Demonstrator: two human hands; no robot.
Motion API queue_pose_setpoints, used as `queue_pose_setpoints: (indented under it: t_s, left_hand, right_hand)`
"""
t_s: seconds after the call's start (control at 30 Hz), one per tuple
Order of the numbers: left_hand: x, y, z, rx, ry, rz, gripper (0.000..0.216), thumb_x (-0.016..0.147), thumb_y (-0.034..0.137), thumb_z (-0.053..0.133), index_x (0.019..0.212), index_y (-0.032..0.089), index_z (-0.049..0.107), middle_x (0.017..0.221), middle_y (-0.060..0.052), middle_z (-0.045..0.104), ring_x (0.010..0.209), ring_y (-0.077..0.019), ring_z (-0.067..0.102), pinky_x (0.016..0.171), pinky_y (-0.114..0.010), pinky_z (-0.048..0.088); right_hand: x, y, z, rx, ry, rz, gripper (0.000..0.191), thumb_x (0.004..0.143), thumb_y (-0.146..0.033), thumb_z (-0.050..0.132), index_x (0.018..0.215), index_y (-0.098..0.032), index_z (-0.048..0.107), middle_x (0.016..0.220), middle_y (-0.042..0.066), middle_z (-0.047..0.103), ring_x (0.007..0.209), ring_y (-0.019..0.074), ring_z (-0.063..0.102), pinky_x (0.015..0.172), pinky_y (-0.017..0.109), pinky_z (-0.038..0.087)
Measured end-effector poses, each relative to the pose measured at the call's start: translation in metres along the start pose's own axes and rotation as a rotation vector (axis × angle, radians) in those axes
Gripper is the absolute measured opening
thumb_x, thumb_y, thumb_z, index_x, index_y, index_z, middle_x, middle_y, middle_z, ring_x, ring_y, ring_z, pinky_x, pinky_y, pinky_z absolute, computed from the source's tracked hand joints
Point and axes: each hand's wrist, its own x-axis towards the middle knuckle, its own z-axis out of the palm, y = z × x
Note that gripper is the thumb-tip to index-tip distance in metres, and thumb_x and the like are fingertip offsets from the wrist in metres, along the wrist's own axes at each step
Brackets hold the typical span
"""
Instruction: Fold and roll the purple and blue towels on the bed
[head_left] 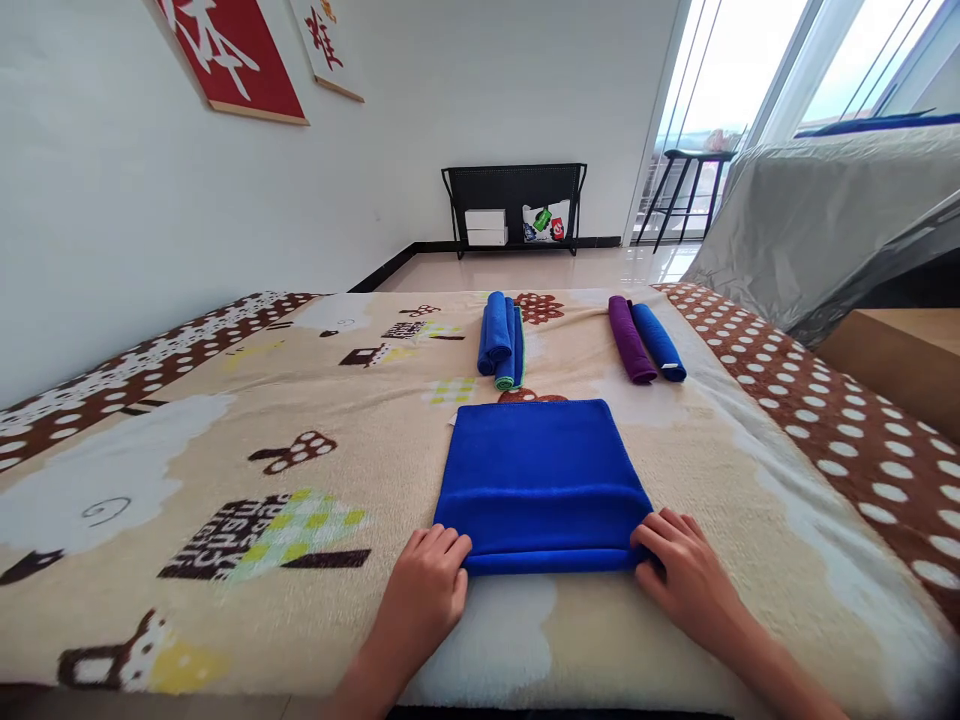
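Observation:
A bright blue towel [540, 470] lies flat on the patterned blanket [300, 420], its near edge folded or rolled over. My left hand [427, 590] pinches the near left corner of that edge, fingers curled on the cloth. My right hand [679, 565] grips the near right corner the same way. Farther back lie rolled towels: a blue one on a blue-and-green one [501, 340], then a purple roll [630, 338] beside a blue roll [658, 340].
The blanket covers a bed that ends at a white wall [112, 220] on the left. A black metal rack [514, 205] stands on the floor beyond. A grey covered shape [817, 230] and a wooden edge [892, 355] lie to the right.

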Motion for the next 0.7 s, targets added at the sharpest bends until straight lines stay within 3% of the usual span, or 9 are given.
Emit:
queue_pose_setpoints:
  t_s: [0.1, 0.17, 0.23, 0.37, 0.47, 0.6, 0.7]
  left_hand:
    - [0.013, 0.010, 0.000, 0.071, -0.001, -0.045, 0.029, 0.074, -0.004, 0.044, 0.072, 0.019, 0.061, 0.069, -0.004, 0.061, 0.069, -0.0240, 0.059, 0.069, -0.044, 0.054]
    - [0.017, 0.022, 0.005, 0.106, 0.039, -0.071, 0.032, 0.076, -0.004, 0.042, 0.085, 0.015, 0.067, 0.078, -0.009, 0.065, 0.077, -0.0278, 0.063, 0.075, -0.050, 0.054]
    - [0.020, 0.039, 0.013, 0.097, 0.073, -0.032, 0.040, 0.079, -0.003, 0.042, 0.107, 0.012, 0.067, 0.097, -0.012, 0.069, 0.092, -0.0288, 0.065, 0.084, -0.050, 0.055]
    - [0.021, 0.060, 0.026, -0.082, 0.072, 0.242, 0.048, 0.090, 0.005, 0.042, 0.135, 0.014, 0.055, 0.129, -0.007, 0.067, 0.119, -0.0194, 0.061, 0.102, -0.035, 0.051]
    - [0.010, 0.039, 0.026, -0.100, 0.015, 0.276, 0.048, 0.096, 0.012, 0.043, 0.144, 0.014, 0.045, 0.140, -0.006, 0.061, 0.131, -0.0173, 0.054, 0.107, -0.035, 0.048]
    - [-0.016, -0.012, 0.019, 0.055, -0.026, 0.106, 0.053, 0.097, 0.023, 0.048, 0.149, 0.018, 0.039, 0.147, -0.006, 0.054, 0.137, -0.0211, 0.050, 0.112, -0.043, 0.041]
    - [-0.019, -0.011, 0.019, 0.161, 0.081, 0.029, 0.050, 0.096, 0.019, 0.046, 0.146, 0.016, 0.045, 0.146, -0.009, 0.055, 0.136, -0.0263, 0.050, 0.121, -0.053, 0.022]
  right_hand:
    - [0.008, -0.012, 0.006, -0.074, 0.082, 0.077, 0.017, 0.078, -0.007, 0.048, 0.075, -0.019, 0.059, 0.087, 0.006, 0.062, 0.086, 0.0235, 0.054, 0.081, 0.042, 0.039]
    - [0.010, -0.027, 0.016, -0.093, 0.155, 0.094, 0.023, 0.081, -0.006, 0.046, 0.089, -0.018, 0.064, 0.102, 0.009, 0.065, 0.097, 0.0262, 0.056, 0.087, 0.046, 0.038]
    - [0.012, -0.047, 0.029, -0.041, 0.207, 0.009, 0.036, 0.085, -0.005, 0.043, 0.110, -0.019, 0.065, 0.116, 0.007, 0.065, 0.108, 0.0244, 0.057, 0.096, 0.045, 0.037]
    - [0.012, -0.070, 0.049, 0.053, 0.183, -0.261, 0.046, 0.095, -0.006, 0.037, 0.133, -0.022, 0.056, 0.129, 0.001, 0.064, 0.121, 0.0163, 0.056, 0.104, 0.037, 0.038]
    - [0.005, -0.047, 0.044, -0.046, 0.132, -0.294, 0.043, 0.098, -0.011, 0.040, 0.139, -0.020, 0.053, 0.136, 0.002, 0.060, 0.128, 0.0160, 0.054, 0.106, 0.036, 0.040]
    - [-0.013, -0.004, 0.025, -0.208, 0.076, -0.189, 0.041, 0.101, -0.021, 0.046, 0.141, -0.015, 0.051, 0.140, 0.005, 0.057, 0.132, 0.0197, 0.052, 0.111, 0.041, 0.038]
    - [-0.012, -0.015, 0.021, -0.266, 0.099, -0.126, 0.040, 0.100, -0.018, 0.044, 0.138, -0.012, 0.053, 0.143, 0.008, 0.054, 0.137, 0.0236, 0.046, 0.117, 0.048, 0.030]
